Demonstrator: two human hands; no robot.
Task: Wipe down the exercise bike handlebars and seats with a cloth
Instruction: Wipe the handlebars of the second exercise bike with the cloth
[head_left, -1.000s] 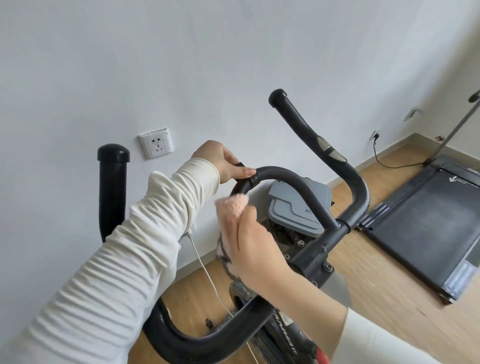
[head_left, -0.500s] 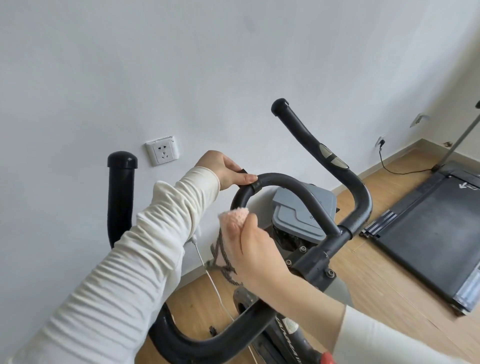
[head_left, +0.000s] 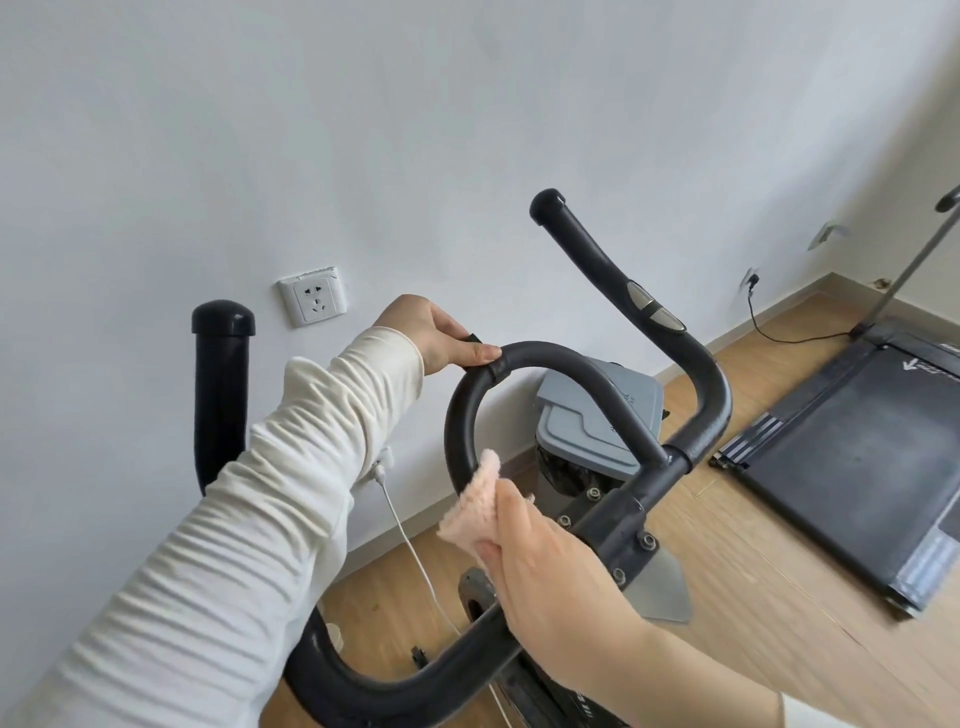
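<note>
**Cloth pressed to the lower left of the handlebar loop**

At the far left of the exercise bike, a black capped post (head_left: 221, 395) stands upright, and the person's white sleeve (head_left: 270, 519) crosses in front of its lower part. Behind it on the wall (head_left: 467, 130) is a white socket (head_left: 311, 296), just left of the left hand (head_left: 434, 335). That hand reaches forward to the top of the handlebar loop (head_left: 566, 364), with thumb and fingers closed on the bar beside a band of black tape.

A thin white cable (head_left: 410, 540) hangs below the sleeve down towards the wooden floor (head_left: 753, 597). The pink cloth (head_left: 475, 506) lies against the lower left curve of the loop. The right hand (head_left: 550, 577) holds it bunched, with the thumb on top, and the fingers beneath are hidden. This hand and forearm cover part of the centre clamp and the sweeping lower bar (head_left: 395, 691).

Inside and behind the loop sits a grey console (head_left: 597, 415), partly blocked by the bar. Further right, the right horn (head_left: 613, 270) rises at a tilt, with silver sensor pads (head_left: 652, 306) on it.

On the floor at the right edge lies a dark treadmill (head_left: 857, 457), well apart from the bike. A black cord (head_left: 779, 332) runs from it to a plug on the wall.
</note>
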